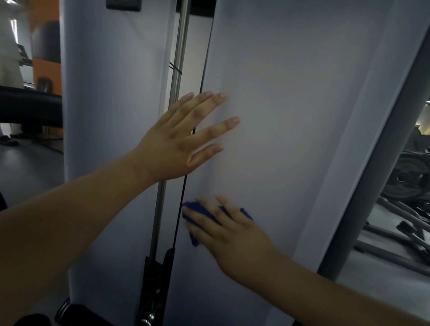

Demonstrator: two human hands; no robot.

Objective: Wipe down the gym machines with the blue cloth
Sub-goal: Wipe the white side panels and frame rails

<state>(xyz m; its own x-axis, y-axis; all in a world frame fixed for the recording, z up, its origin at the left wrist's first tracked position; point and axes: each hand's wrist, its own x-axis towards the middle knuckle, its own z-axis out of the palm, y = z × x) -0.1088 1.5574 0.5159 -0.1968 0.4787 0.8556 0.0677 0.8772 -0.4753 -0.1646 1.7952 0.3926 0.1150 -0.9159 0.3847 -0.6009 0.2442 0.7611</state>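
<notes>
**One cloth, two flat hands**

One blue cloth [201, 212] lies bunched under the right hand [232, 234], whose straight fingers press it to the smooth pale panel [299, 105] (near its left edge). The left hand [180, 141] rests above, fingers spread. One chrome rod [177, 61] and one black cable [203, 62] run alongside.

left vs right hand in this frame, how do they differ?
The left hand sits higher on the pale panel; the right hand is lower. The left hand is bare with its fingers spread wide; the right hand presses the blue cloth under fingers that lie closer together. The right hand looks motion-blurred, the left hand sharper. Both lie flat, fingers straight, against the same panel.
</notes>
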